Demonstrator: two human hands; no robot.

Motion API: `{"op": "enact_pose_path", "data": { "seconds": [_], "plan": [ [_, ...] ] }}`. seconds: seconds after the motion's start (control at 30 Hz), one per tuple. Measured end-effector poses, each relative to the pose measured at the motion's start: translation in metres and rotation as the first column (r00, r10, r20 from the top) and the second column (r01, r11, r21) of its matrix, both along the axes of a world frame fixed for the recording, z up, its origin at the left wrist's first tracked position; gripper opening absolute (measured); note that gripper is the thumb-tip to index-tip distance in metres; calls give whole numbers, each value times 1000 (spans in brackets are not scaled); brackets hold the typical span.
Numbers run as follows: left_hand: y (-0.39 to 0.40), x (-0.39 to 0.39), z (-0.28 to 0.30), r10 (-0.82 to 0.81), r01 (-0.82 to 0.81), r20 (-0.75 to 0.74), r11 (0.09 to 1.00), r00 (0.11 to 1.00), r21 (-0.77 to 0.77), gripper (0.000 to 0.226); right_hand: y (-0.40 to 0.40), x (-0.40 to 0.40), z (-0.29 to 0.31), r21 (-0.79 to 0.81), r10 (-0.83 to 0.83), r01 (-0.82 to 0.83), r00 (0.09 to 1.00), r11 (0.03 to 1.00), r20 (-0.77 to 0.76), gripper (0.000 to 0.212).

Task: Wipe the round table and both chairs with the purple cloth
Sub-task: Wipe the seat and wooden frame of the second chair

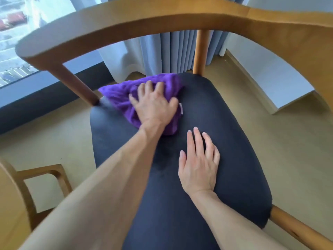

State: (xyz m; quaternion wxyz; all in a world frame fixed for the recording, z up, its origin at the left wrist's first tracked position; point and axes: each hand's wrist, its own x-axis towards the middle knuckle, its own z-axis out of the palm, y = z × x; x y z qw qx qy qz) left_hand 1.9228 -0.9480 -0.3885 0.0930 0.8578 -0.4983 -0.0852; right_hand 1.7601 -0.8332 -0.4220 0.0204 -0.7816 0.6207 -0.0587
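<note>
Left hand (154,103) palm-down, fingers spread nearly flat, pressing bunched purple cloth (124,98) onto dark chair seat (225,123) near far-left corner. Right hand (198,159) flat, fingers straight, holding nothing, resting mid-seat.

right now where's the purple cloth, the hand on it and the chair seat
purple cloth (117,95): head view, bare left part
left hand (155,105): head view, back of the hand
chair seat (234,141): head view, bare dark cushion
</note>
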Motion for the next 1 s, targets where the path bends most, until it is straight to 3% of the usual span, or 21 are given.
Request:
{"op": "enact_pose_path", "data": {
  "seconds": [0.07,0.13,0.2,0.27,0.33,0.4,0.43,0.5,0.57,0.67,0.73,0.8,0.87,0.93,1.0],
  "plan": [
    [0,-32,1,-257,258,13,966,966,-36,59,0,0,1,10,6,-6,1000,1000,11,53],
    [6,-43,2,-583,583,21,811,812,-39,62,1,-1,2,6,0,0,999,1000,32,48],
    [3,-16,7,-712,714,55,699,700,-39,66,1,-1,3,14,-4,3,999,1000,50,51],
    [-5,22,5,-616,620,73,782,785,-67,66,0,-2,6,34,-2,-1,997,999,75,55],
    [-17,48,4,-342,343,33,938,939,-56,62,-8,-5,8,26,12,-15,995,1000,95,52],
    [-35,34,4,-88,88,36,996,995,17,55,-23,-9,11,8,46,-47,993,999,109,42],
    [-47,15,4,-37,34,43,998,998,52,54,-33,-10,13,8,58,-59,991,998,120,36],
    [-64,-28,8,-72,70,13,994,997,79,54,-51,-10,16,17,62,-66,987,998,147,23],
    [-69,-67,11,-272,272,-9,960,962,70,53,-63,-7,17,12,46,-49,985,999,169,13],
    [-65,-82,15,-654,653,-7,755,756,61,53,-67,-8,19,16,41,-45,976,999,214,12],
    [-64,-55,19,-728,728,10,685,685,20,55,-69,-14,25,59,56,-75,960,995,273,15],
    [-69,-22,15,-597,597,30,802,802,1,52,-78,-20,36,114,14,-64,919,991,393,19],
    [-69,-20,12,-301,301,-2,953,954,42,51,-97,-28,48,179,-148,55,812,982,564,20],
    [-73,-53,9,-172,167,49,981,984,94,52,-121,-35,60,187,-276,203,689,961,670,19],
    [-71,-92,15,-259,255,29,962,965,98,47,-145,-41,73,140,-318,311,653,940,687,19]
  ]
}}
